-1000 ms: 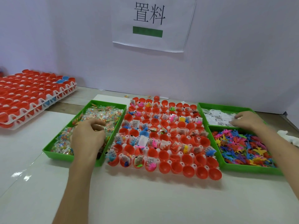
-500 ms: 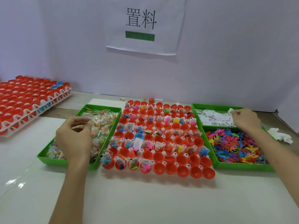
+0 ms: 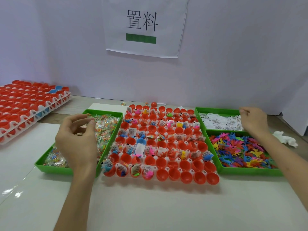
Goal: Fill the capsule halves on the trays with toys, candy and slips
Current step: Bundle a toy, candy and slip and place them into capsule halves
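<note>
A white tray (image 3: 167, 169) of red capsule halves lies in the middle; many halves hold toys, slips or candy, while the front right ones (image 3: 185, 177) are bare. My left hand (image 3: 76, 140) hovers over the green candy bin (image 3: 55, 169), its curled fingers and thumb pinching clear candy packets (image 3: 89, 117). My right hand (image 3: 253, 120) is at the back right of the green slip bin (image 3: 216, 110), fingers curled on white paper slips (image 3: 221, 121). Coloured plastic toys (image 3: 241, 150) fill the green bin in front of it.
Stacked white trays of red halves, with a few blue ones (image 3: 25, 104), stand at the far left. A crumpled white tissue (image 3: 285, 139) lies right of the bins. A loose red capsule half (image 3: 153, 104) sits behind the tray. A paper sign (image 3: 143, 25) hangs on the wall.
My left hand has risen out of the candy bin with packets in its fingers. My right hand has drawn back to the right edge of the slip bin.
</note>
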Motion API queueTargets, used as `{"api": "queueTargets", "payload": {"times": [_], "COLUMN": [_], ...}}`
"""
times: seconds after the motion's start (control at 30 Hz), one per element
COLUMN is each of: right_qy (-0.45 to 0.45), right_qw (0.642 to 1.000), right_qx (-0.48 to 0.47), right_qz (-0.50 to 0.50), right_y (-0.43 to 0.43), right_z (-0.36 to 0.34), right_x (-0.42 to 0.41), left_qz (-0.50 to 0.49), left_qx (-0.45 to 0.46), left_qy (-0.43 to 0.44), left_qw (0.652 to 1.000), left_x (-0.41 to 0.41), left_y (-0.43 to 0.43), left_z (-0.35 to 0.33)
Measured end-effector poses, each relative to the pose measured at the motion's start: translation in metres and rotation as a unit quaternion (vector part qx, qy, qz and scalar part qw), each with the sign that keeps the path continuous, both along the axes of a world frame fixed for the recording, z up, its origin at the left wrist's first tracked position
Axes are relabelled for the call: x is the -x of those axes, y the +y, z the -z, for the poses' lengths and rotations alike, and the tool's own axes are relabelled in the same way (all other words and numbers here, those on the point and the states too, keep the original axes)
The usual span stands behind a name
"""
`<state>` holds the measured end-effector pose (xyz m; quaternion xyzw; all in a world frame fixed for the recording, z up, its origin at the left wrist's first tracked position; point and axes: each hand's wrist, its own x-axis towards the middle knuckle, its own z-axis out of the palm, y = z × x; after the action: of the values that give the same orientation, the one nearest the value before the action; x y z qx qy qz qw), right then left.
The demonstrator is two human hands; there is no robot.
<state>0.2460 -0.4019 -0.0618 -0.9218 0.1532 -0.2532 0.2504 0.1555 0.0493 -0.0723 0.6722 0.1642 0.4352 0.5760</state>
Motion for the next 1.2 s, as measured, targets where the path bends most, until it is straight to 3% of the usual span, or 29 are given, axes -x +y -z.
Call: {"api": "queueTargets", "payload": {"times": [0.13,0.2,0.37,0.57,0.73,0.9,1.03,1.2], "right_qy": [-0.102,-0.145,-0.144,-0.147,-0.143,-0.113,-0.101,-0.055], "right_qw": [0.991,0.975,0.922,0.866,0.838,0.83,0.849,0.855], "right_qx": [-0.075,-0.142,-0.247,-0.349,-0.397,-0.399,-0.386,-0.363], "right_qz": [-0.03,-0.092,-0.261,-0.325,-0.346,-0.373,-0.347,-0.367], "right_y": [0.022,0.048,0.114,0.146,0.143,0.146,0.15,0.15], "right_z": [-0.007,-0.011,-0.006,-0.007,-0.019,-0.014,-0.011,-0.01], "right_x": [0.025,0.051,0.114,0.15,0.158,0.158,0.158,0.158], "left_qz": [0.059,0.116,0.257,0.412,0.469,0.508,0.562,0.544], "left_qx": [-0.006,-0.009,-0.008,0.021,0.069,0.107,0.091,0.084], "left_qy": [-0.021,-0.031,-0.034,0.004,0.024,0.047,0.057,0.038], "left_qw": [0.998,0.993,0.966,0.911,0.88,0.853,0.82,0.834], "left_x": [0.007,0.014,0.035,0.053,0.061,0.065,0.067,0.067], "left_y": [-0.023,-0.041,-0.087,-0.115,-0.126,-0.13,-0.13,-0.131], "left_z": [-0.007,-0.011,-0.012,-0.006,-0.006,-0.003,-0.005,-0.005]}}
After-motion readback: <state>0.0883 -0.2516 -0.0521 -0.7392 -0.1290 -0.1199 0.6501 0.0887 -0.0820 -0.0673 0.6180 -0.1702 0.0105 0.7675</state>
